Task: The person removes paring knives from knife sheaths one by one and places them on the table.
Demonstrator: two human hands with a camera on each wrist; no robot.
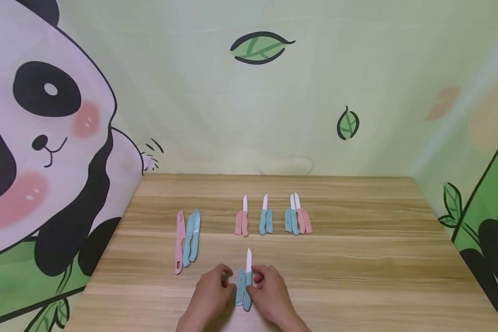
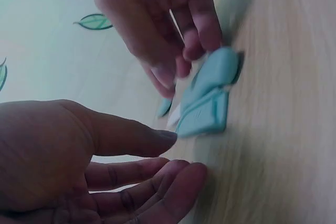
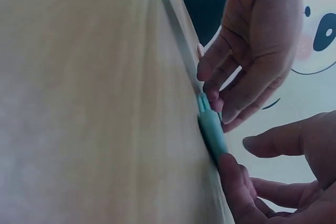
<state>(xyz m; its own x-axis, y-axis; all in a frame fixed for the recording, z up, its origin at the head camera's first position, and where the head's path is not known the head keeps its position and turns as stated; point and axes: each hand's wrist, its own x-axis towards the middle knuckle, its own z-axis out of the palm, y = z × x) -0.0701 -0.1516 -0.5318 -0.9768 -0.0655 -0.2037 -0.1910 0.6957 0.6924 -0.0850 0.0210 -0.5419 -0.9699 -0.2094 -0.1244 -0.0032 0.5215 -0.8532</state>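
Note:
A small knife with a blue handle and white blade lies on the table between the hands, blade pointing away. Its blue sheath lies alongside on the left. The left hand is beside the sheath, thumb tip right at its edge, with nothing in its grasp. On the other side, the right hand has fingertips at the knife's handle. In the right wrist view, the right hand's thumb stands apart from the blue handle while a finger meets its end.
Farther back on the wooden table lie a pink knife beside a pink sheath, a blue knife beside a blue sheath, and a blue-and-pink pair. At left are a slotted pink utensil and blue utensils.

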